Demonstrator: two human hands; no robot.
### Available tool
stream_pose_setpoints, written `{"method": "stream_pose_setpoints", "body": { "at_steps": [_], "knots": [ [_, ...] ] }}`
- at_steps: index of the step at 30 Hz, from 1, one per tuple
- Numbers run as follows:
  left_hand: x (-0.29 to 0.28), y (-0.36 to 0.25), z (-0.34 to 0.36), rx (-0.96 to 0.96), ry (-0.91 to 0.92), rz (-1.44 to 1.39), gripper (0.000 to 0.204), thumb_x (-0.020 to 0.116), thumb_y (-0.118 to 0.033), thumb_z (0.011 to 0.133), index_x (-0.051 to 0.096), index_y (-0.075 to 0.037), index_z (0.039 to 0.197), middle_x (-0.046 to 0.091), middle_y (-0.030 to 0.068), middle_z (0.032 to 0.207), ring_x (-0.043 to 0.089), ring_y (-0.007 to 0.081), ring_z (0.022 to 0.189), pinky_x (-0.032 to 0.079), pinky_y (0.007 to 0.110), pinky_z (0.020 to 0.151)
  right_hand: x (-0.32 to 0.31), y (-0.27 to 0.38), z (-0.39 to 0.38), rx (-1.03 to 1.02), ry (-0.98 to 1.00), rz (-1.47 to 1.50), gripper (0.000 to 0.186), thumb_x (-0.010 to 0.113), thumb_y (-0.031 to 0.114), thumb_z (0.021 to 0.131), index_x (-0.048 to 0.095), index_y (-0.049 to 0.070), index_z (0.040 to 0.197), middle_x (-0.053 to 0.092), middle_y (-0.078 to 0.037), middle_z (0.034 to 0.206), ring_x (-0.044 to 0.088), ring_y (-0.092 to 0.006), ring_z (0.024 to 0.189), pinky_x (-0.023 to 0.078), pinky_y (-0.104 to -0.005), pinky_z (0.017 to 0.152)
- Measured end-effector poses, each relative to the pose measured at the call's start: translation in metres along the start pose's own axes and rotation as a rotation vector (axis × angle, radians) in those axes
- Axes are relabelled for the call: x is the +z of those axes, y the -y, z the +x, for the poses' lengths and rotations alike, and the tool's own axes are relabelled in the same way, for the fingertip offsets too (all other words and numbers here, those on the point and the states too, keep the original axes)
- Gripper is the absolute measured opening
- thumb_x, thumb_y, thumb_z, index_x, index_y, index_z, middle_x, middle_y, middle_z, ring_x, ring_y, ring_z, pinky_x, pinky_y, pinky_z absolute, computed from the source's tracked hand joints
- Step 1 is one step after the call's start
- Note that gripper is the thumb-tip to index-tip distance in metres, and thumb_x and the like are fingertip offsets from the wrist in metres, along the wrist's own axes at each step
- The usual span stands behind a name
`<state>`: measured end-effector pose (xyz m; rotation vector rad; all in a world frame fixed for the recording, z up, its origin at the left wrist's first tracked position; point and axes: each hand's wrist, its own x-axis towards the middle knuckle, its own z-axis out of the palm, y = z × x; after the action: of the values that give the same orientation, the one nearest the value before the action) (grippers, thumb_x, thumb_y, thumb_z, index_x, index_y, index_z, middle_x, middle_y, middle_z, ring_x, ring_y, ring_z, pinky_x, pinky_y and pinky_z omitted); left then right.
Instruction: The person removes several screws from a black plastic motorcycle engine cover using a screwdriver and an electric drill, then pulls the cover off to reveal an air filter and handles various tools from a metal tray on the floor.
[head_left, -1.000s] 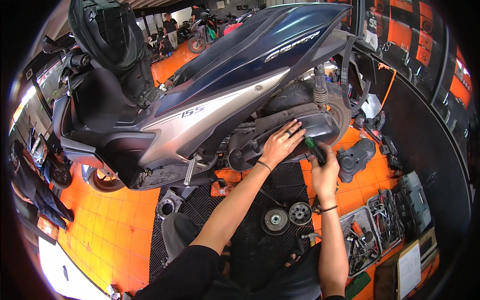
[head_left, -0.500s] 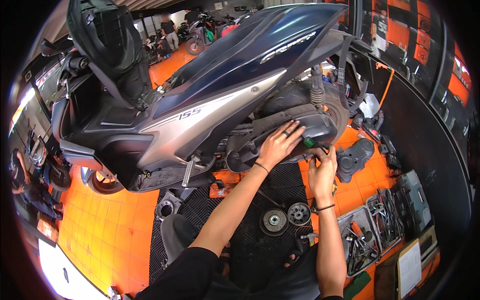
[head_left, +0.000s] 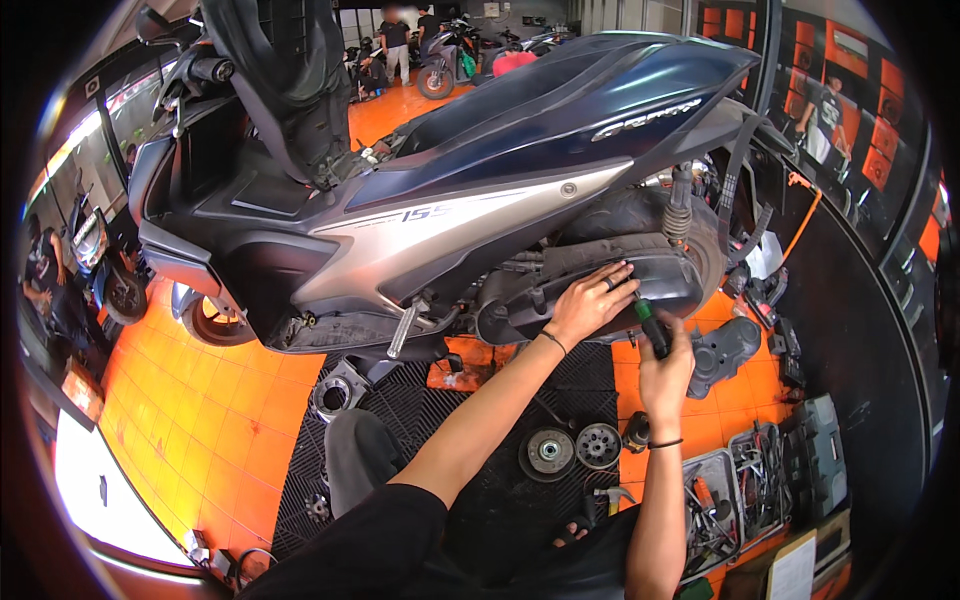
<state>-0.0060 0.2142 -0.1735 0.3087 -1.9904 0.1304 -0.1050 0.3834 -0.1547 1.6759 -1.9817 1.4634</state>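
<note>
A dark scooter (head_left: 470, 225) stands side-on before me. My left hand (head_left: 592, 303) lies on the black cover (head_left: 570, 280) beside the rear wheel, palm down with its fingers stretched out. My right hand (head_left: 665, 372) is wrapped round the green-and-black handle of what looks like a screwdriver (head_left: 652, 326). That handle slants up toward the cover's lower edge, just right of my left fingers. Its tip cannot be made out. The rear tyre (head_left: 708, 258) and the shock absorber (head_left: 678, 210) show behind the cover.
On the black mat (head_left: 500, 420) lie a round clutch part (head_left: 547, 453) and a drum with holes (head_left: 598, 446). A removed grey cover (head_left: 722, 355) rests on the orange tiles. Tool trays (head_left: 712, 510) and a hammer (head_left: 612, 495) are low on the right. Several people stand farther off.
The view has shifted, so the scooter sits farther right. My right hand has changed its hold and now grips the tool's handle more upright. My left hand stays on the cover.
</note>
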Motion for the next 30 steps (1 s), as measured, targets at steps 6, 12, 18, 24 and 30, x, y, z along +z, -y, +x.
{"method": "stream_pose_setpoints", "body": {
  "at_steps": [6,12,18,24,30],
  "knots": [
    [-0.005,0.003,-0.008,-0.015,0.014,0.010,0.031,0.075,-0.016,0.083,0.072,-0.010,0.112,0.067,0.0074,0.127,0.061,0.0225,0.122,0.055,0.036,0.098,-0.010,0.044,0.011,0.919,0.084,1.091,0.054,0.066,0.024,0.096,0.044,-0.003,0.138,0.064,-0.015,0.114,0.058,-0.0111,0.067,0.049,-0.0307,0.054],
    [-0.004,-0.006,0.001,-0.055,0.072,0.082,0.049,0.072,-0.027,0.086,0.062,-0.005,0.128,0.056,0.0132,0.136,0.054,0.0304,0.126,0.049,0.040,0.105,-0.004,0.034,0.005,0.175,-0.051,0.058,0.036,0.063,-0.007,0.087,0.065,0.002,0.121,0.065,-0.022,0.111,0.066,-0.0367,0.103,0.051,-0.0403,0.092],
    [-0.009,-0.005,0.006,-0.136,0.171,0.063,0.053,0.069,-0.032,0.088,0.059,0.000,0.129,0.055,0.0170,0.127,0.051,0.0340,0.119,0.044,0.043,0.104,0.000,0.025,0.008,0.123,-0.095,0.125,0.042,0.071,-0.002,0.080,0.066,0.002,0.122,0.062,-0.022,0.114,0.062,-0.0387,0.110,0.049,-0.0444,0.092],
    [-0.019,-0.002,0.006,-0.187,0.141,-0.026,0.050,0.072,-0.031,0.086,0.061,0.001,0.122,0.057,0.0148,0.123,0.053,0.0333,0.116,0.045,0.042,0.103,-0.006,0.033,0.007,0.133,-0.128,0.054,0.042,0.074,0.000,0.078,0.066,-0.001,0.119,0.061,-0.022,0.114,0.061,-0.0385,0.108,0.048,-0.0452,0.093],
    [-0.020,-0.010,0.019,-0.243,0.072,-0.185,0.033,0.071,-0.021,0.086,0.068,-0.004,0.114,0.062,0.0153,0.117,0.056,0.0340,0.113,0.047,0.042,0.100,-0.003,-0.002,0.003,0.196,-0.208,-0.023,0.041,0.078,0.002,0.073,0.066,-0.003,0.113,0.064,-0.020,0.107,0.063,-0.0362,0.101,0.050,-0.0419,0.092]
  ]
}}
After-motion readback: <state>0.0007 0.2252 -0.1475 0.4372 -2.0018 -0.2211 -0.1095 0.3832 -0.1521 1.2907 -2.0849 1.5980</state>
